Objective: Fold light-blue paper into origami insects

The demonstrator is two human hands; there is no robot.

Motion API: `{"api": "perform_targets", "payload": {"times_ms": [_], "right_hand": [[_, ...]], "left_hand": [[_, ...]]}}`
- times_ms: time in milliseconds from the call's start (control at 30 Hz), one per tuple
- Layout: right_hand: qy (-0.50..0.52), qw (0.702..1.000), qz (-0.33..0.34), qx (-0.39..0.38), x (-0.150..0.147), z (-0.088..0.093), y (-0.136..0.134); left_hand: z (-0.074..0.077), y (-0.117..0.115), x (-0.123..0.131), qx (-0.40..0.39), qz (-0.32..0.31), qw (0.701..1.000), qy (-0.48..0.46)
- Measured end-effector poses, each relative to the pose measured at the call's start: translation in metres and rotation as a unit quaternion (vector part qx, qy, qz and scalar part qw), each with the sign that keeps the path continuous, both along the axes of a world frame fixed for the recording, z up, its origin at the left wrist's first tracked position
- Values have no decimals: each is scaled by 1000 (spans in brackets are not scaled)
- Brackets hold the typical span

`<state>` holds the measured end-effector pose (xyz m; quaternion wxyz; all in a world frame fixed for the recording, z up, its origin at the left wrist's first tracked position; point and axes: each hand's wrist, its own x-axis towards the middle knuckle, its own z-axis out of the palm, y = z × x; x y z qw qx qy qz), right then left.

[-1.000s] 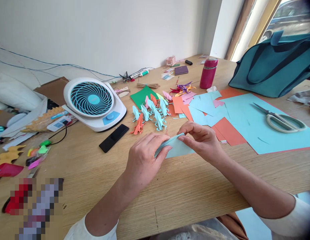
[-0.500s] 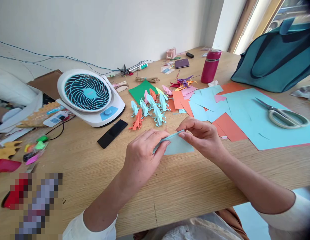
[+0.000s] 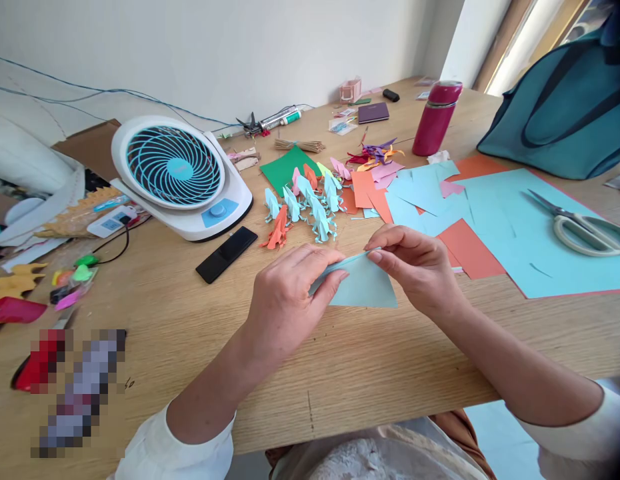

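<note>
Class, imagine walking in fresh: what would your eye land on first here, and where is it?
Near the middle of the wooden table, the left hand and right hand pinch a folded pale blue paper. Just behind stands a cluster of paper figures, a white and blue fan to its left.

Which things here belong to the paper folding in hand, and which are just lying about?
Part of the work: light blue paper, pinched by left hand and right hand; folded paper figures; blue sheet; probably scissors.
Lying about: desk fan; black phone; red bottle; teal bag.
</note>
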<state>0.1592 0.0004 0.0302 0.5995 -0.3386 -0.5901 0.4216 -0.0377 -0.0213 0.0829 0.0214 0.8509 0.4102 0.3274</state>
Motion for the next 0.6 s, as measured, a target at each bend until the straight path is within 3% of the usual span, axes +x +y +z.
{"api": "perform_targets", "payload": {"times_ms": [267,400,467,600], "right_hand": [[108,991,-73,-24,11,-3,9],[118,989,-89,-9,16,-3,11],[122,988,-95,-2,17,-2,10],[128,986,-104,17,18,0,9]], "left_hand": [[13,16,-23,26,18,998,-58],[19,20,-33,32,73,992,-97],[19,20,-34,3,84,989,-122],[15,20,-32,-122,35,965,-231]]}}
